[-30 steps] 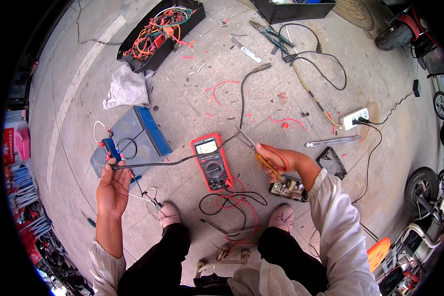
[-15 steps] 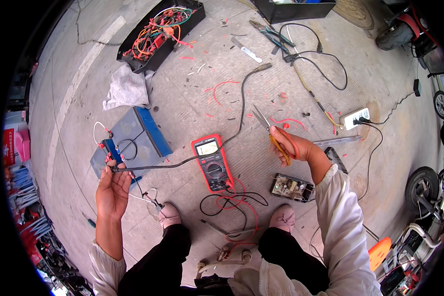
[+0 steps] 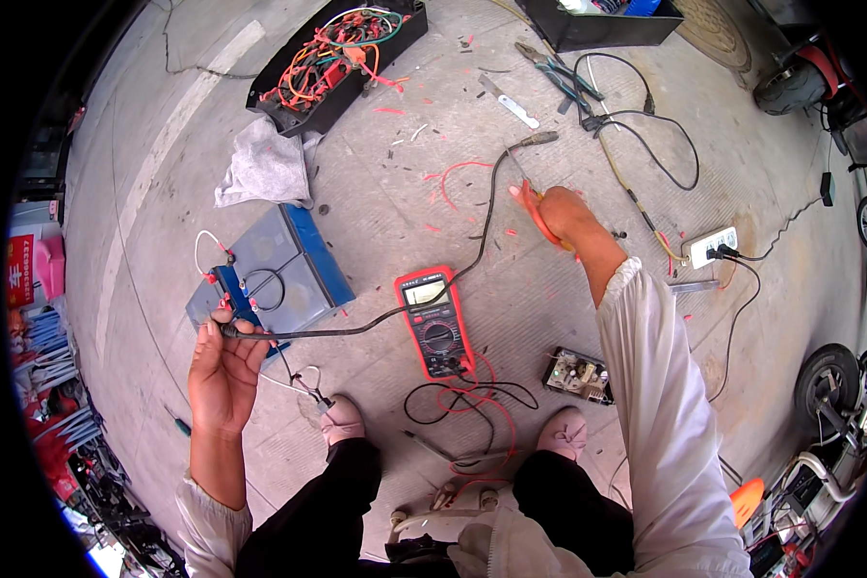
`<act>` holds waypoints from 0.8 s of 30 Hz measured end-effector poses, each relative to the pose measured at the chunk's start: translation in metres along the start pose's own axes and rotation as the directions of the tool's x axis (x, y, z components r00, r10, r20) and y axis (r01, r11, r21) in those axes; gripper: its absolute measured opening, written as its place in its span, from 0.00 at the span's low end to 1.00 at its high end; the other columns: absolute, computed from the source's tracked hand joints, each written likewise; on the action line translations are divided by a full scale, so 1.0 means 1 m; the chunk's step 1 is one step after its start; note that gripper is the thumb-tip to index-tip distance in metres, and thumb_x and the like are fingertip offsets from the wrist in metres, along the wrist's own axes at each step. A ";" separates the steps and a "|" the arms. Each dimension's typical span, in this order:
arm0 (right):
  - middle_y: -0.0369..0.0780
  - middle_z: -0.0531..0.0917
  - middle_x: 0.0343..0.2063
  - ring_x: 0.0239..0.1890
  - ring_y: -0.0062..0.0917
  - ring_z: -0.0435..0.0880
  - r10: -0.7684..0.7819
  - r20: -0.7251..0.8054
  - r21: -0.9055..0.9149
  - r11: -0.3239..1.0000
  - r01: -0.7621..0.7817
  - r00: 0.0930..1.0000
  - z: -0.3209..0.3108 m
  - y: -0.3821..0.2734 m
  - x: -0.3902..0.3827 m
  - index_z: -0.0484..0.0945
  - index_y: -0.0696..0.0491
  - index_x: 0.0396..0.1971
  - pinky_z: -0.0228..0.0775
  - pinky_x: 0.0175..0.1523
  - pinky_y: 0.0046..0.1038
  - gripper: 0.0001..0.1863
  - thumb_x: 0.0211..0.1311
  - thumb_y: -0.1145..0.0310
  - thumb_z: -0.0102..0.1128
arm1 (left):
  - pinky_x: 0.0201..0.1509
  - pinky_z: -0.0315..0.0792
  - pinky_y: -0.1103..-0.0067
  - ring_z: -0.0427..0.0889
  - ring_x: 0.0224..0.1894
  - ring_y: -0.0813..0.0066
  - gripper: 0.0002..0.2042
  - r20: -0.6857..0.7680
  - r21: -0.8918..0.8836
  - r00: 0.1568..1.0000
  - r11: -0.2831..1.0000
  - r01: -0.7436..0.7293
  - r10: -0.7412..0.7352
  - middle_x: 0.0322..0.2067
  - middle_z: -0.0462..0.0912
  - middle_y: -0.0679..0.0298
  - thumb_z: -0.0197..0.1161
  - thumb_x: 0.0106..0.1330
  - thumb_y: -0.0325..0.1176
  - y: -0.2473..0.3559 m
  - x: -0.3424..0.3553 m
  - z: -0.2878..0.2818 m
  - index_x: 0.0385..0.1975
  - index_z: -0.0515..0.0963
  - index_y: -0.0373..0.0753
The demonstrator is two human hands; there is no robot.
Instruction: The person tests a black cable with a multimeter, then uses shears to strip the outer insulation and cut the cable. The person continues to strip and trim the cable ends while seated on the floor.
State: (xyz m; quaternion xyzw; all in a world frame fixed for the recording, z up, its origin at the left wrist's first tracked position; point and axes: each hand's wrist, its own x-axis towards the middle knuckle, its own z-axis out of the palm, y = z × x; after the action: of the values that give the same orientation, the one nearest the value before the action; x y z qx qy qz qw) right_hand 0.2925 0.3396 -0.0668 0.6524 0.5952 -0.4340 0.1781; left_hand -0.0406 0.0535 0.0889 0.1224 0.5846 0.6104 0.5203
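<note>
My left hand (image 3: 226, 371) holds one end of a black cable (image 3: 356, 329) between thumb and fingers, beside a grey-and-blue battery pack (image 3: 284, 260). The cable runs over a red multimeter (image 3: 437, 323) and curves up to a plug (image 3: 538, 140) at its far end. My right hand (image 3: 566, 220) is closed round the orange handles of scissors (image 3: 541, 214). Their blades point up and left, close to the cable near its plug. Whether the blades touch the cable I cannot tell. An open circuit board in a black case (image 3: 578, 375) lies below my right forearm.
A black tray of tangled wires (image 3: 308, 120) and a grey cloth (image 3: 260, 164) lie at the upper left. Pliers (image 3: 557, 75), a small blade tool (image 3: 509, 102) and a white power strip (image 3: 713, 245) lie right of centre. Wheels (image 3: 827, 380) stand along the right edge.
My right hand has moved up with the scissors, toward the plug end of the cable. My left hand still holds the other end. The whole view has shifted slightly.
</note>
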 end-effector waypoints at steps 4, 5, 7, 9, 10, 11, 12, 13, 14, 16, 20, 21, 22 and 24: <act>0.51 0.79 0.20 0.28 0.38 0.82 -0.285 -0.189 0.023 0.955 0.294 0.940 0.012 0.034 0.004 0.79 0.64 0.26 0.72 0.38 0.37 0.43 0.59 0.29 0.48 | 0.45 0.76 0.81 0.77 0.32 0.78 0.09 -0.020 -0.112 0.996 0.990 -0.083 0.082 0.29 0.72 0.68 0.44 0.77 0.39 0.010 0.004 0.024 0.42 0.67 0.42; 0.50 0.78 0.20 0.25 0.37 0.80 -0.342 -0.177 0.137 0.920 0.367 0.923 0.019 0.025 -0.018 0.78 0.63 0.24 0.70 0.37 0.38 0.40 0.60 0.32 0.50 | 0.40 0.73 0.83 0.72 0.29 0.80 0.09 0.044 -0.147 0.995 0.986 -0.081 0.089 0.27 0.69 0.69 0.43 0.77 0.39 0.020 0.000 0.016 0.42 0.67 0.42; 0.47 0.75 0.18 0.21 0.34 0.72 -0.494 -0.226 0.213 0.816 0.537 0.840 0.026 0.029 -0.065 0.76 0.61 0.26 0.67 0.33 0.37 0.32 0.62 0.41 0.57 | 0.29 0.66 0.86 0.63 0.22 0.84 0.08 0.208 -0.239 0.973 0.970 -0.051 0.102 0.24 0.63 0.70 0.43 0.77 0.38 0.034 0.002 0.003 0.40 0.65 0.41; 0.38 0.69 0.18 0.23 0.22 0.66 -0.639 -0.209 0.222 0.706 0.672 0.740 0.033 0.028 -0.119 0.71 0.59 0.23 0.63 0.30 0.29 0.21 0.64 0.54 0.60 | 0.16 0.50 0.87 0.53 0.16 0.87 0.09 0.164 -0.189 0.985 0.982 -0.029 0.060 0.26 0.63 0.70 0.43 0.77 0.39 0.040 -0.004 0.018 0.39 0.66 0.41; 0.38 0.70 0.19 0.23 0.22 0.66 -0.662 -0.156 0.264 0.687 0.677 0.733 0.039 0.034 -0.140 0.71 0.58 0.25 0.63 0.30 0.28 0.18 0.63 0.58 0.61 | 0.17 0.52 0.89 0.54 0.15 0.88 0.11 0.219 -0.113 0.975 0.993 -0.024 0.048 0.30 0.67 0.66 0.44 0.76 0.40 0.038 -0.006 0.033 0.37 0.69 0.40; 0.38 0.70 0.20 0.23 0.21 0.67 -0.687 -0.103 0.307 0.666 0.680 0.719 0.044 0.038 -0.160 0.71 0.58 0.28 0.63 0.29 0.27 0.15 0.62 0.61 0.62 | 0.18 0.57 0.87 0.59 0.15 0.85 0.12 0.307 -0.001 0.952 1.000 -0.014 0.014 0.40 0.73 0.57 0.46 0.75 0.40 0.035 -0.007 0.041 0.37 0.71 0.38; 0.38 0.70 0.21 0.23 0.21 0.67 -0.689 -0.044 0.363 0.663 0.655 0.723 0.044 0.037 -0.183 0.71 0.58 0.28 0.63 0.29 0.27 0.14 0.62 0.63 0.62 | 0.23 0.66 0.83 0.72 0.20 0.78 0.12 0.463 0.089 0.886 0.995 -0.047 0.000 0.51 0.73 0.48 0.48 0.75 0.39 0.032 -0.007 0.056 0.40 0.73 0.37; 0.38 0.70 0.21 0.23 0.21 0.67 -0.695 0.019 0.424 0.656 0.624 0.718 0.049 0.035 -0.202 0.71 0.57 0.29 0.63 0.29 0.26 0.13 0.61 0.64 0.62 | 0.34 0.72 0.78 0.80 0.40 0.68 0.13 0.470 0.162 0.882 0.986 -0.045 -0.037 0.58 0.70 0.46 0.49 0.74 0.39 0.023 -0.013 0.067 0.41 0.76 0.37; 0.40 0.70 0.20 0.22 0.24 0.66 -0.718 0.014 0.435 0.631 0.643 0.695 0.055 0.035 -0.217 0.72 0.58 0.30 0.64 0.30 0.28 0.14 0.61 0.62 0.63 | 0.51 0.71 0.73 0.71 0.60 0.64 0.13 0.587 0.289 0.807 0.949 -0.124 -0.073 0.61 0.69 0.48 0.50 0.74 0.38 0.017 -0.011 0.065 0.41 0.78 0.36; 0.44 0.70 0.20 0.21 0.30 0.66 -0.750 -0.001 0.453 0.589 0.669 0.661 0.068 0.039 -0.239 0.73 0.59 0.33 0.66 0.30 0.30 0.17 0.61 0.59 0.65 | 0.69 0.53 0.63 0.67 0.62 0.61 0.14 0.606 0.481 0.787 0.841 -0.249 -0.113 0.67 0.61 0.47 0.51 0.73 0.41 0.004 -0.024 0.082 0.37 0.79 0.37; 0.43 0.72 0.22 0.24 0.29 0.68 -0.748 0.031 0.524 0.577 0.627 0.663 0.079 0.062 -0.271 0.73 0.59 0.34 0.66 0.32 0.30 0.15 0.62 0.61 0.64 | 0.73 0.46 0.64 0.59 0.68 0.59 0.14 0.712 0.576 0.702 0.602 -0.553 -0.037 0.68 0.59 0.52 0.49 0.74 0.39 -0.018 -0.037 0.086 0.38 0.79 0.37; 0.43 0.72 0.22 0.24 0.29 0.68 -0.758 0.019 0.529 0.561 0.637 0.652 0.086 0.068 -0.274 0.73 0.59 0.33 0.66 0.32 0.30 0.15 0.62 0.62 0.64 | 0.72 0.47 0.64 0.59 0.69 0.59 0.14 0.727 0.571 0.685 0.602 -0.559 -0.054 0.67 0.61 0.53 0.49 0.74 0.39 -0.020 -0.040 0.087 0.37 0.79 0.37; 0.43 0.72 0.22 0.24 0.30 0.68 -0.767 0.006 0.534 0.545 0.647 0.642 0.092 0.075 -0.278 0.73 0.58 0.33 0.66 0.32 0.30 0.15 0.61 0.62 0.64 | 0.72 0.48 0.64 0.58 0.69 0.59 0.14 0.742 0.566 0.667 0.600 -0.565 -0.071 0.66 0.62 0.54 0.48 0.75 0.39 -0.021 -0.041 0.089 0.37 0.79 0.37; 0.42 0.71 0.22 0.24 0.28 0.68 -0.755 -0.028 0.553 0.534 0.639 0.655 0.103 0.088 -0.284 0.72 0.58 0.32 0.66 0.32 0.30 0.16 0.63 0.60 0.63 | 0.66 0.58 0.68 0.65 0.63 0.62 0.14 0.730 0.537 0.678 0.682 -0.497 -0.081 0.53 0.71 0.57 0.48 0.75 0.37 -0.032 -0.048 0.099 0.35 0.78 0.35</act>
State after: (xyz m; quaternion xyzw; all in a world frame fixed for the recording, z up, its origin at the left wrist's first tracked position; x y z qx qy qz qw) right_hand 0.3620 0.0662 0.0720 0.3291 0.6432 -0.6789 -0.1303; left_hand 0.0709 0.0674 0.1124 0.6048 0.5053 0.3059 0.5342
